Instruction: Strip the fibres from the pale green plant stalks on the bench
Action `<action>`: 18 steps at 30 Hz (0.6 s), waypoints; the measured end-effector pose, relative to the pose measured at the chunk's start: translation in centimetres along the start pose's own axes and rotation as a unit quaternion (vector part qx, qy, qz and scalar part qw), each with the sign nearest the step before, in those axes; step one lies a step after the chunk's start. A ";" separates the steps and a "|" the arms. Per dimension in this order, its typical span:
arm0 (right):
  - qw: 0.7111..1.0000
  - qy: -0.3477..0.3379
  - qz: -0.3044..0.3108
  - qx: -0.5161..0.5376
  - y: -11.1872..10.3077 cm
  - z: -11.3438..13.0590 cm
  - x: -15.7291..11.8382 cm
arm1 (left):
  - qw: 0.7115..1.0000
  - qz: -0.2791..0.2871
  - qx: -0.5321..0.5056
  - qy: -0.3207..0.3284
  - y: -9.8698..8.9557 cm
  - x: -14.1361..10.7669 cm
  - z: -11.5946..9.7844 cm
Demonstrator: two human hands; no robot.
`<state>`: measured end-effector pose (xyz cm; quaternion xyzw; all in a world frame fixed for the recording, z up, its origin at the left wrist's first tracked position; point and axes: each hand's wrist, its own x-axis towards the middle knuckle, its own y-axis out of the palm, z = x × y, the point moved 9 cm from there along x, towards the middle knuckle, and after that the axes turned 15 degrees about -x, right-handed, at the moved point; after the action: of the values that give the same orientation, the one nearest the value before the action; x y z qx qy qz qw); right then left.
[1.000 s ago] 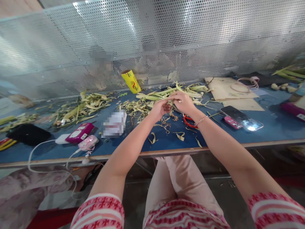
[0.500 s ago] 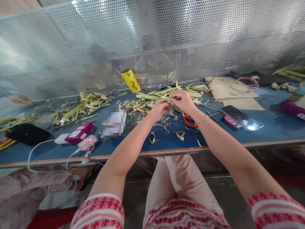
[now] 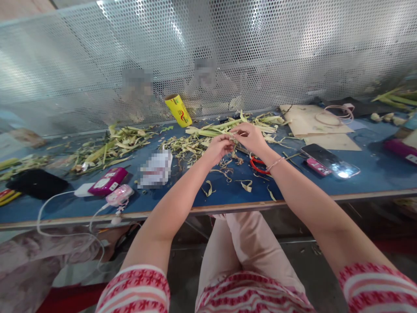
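Observation:
My left hand and my right hand meet above the heap of pale plant peelings. Both have their fingers pinched together on a small pale-green plant piece, mostly covered by the fingers. Long green stalks and leaves lie right behind them. Below my right wrist, which wears a thin bracelet, sits a red looped handle, perhaps of scissors. Curled peel scraps are scattered on the blue table nearer to me.
A perforated metal screen closes the table's back, where a yellow tube leans. To the right are a phone, a pink lighter-sized item and cardboard. Leftward lie a purple box, a white cable and another person's leg.
Both hands stay in the same place over the heap, still pinched together. Only slight finger movement shows; the things on the table lie as before.

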<state>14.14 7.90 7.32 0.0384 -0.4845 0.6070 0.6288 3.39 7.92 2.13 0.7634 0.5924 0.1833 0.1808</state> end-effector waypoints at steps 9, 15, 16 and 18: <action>1.000 0.001 -0.002 -0.014 0.0 0.0 0.0 | 1.000 -0.010 0.007 0.005 -0.3 0.2 0.1; 1.000 -0.001 0.003 -0.031 0.0 0.2 0.0 | 1.000 -0.004 -0.004 0.008 -0.2 0.1 0.0; 0.999 -0.001 0.005 -0.035 0.0 0.2 0.0 | 1.000 -0.002 -0.007 0.008 -0.1 0.0 0.0; 0.999 -0.001 0.009 -0.042 0.0 0.3 0.0 | 1.000 0.000 -0.014 0.007 0.0 -0.1 -0.1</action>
<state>13.96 7.68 7.43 0.0080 -0.5109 0.5916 0.6237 3.31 7.87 2.17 0.7595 0.5909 0.1972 0.1876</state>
